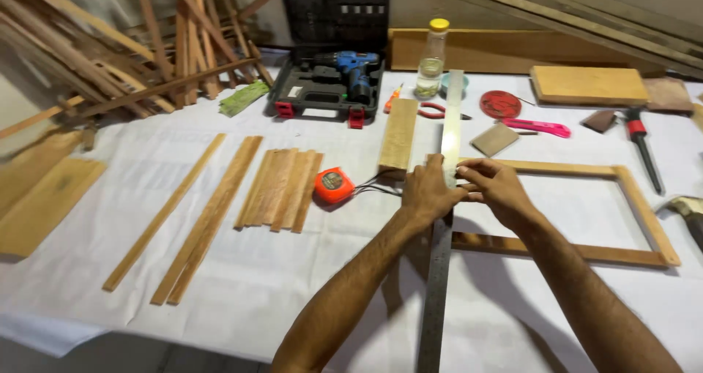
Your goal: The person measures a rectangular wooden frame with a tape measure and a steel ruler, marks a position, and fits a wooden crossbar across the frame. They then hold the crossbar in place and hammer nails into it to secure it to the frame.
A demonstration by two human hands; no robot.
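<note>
A long steel ruler (441, 270) lies lengthwise across the left end of a rectangular wooden frame (637, 204) on the white-covered table. My left hand (427, 191) presses down on the ruler where it crosses the frame's corner. My right hand (494, 186) sits just to the right, fingers pinched at the ruler's edge on the frame's top rail. Whether it holds a small marking tool cannot be told. A short wooden block (398, 135) lies just beyond my left hand.
An orange tape measure (333, 185) lies left of my hands. Wooden slats (282, 188) and long strips (209, 215) lie further left. At the back are a blue drill in its case (329, 87), a bottle (432, 51), red pliers, a pink knife (538, 127) and boards.
</note>
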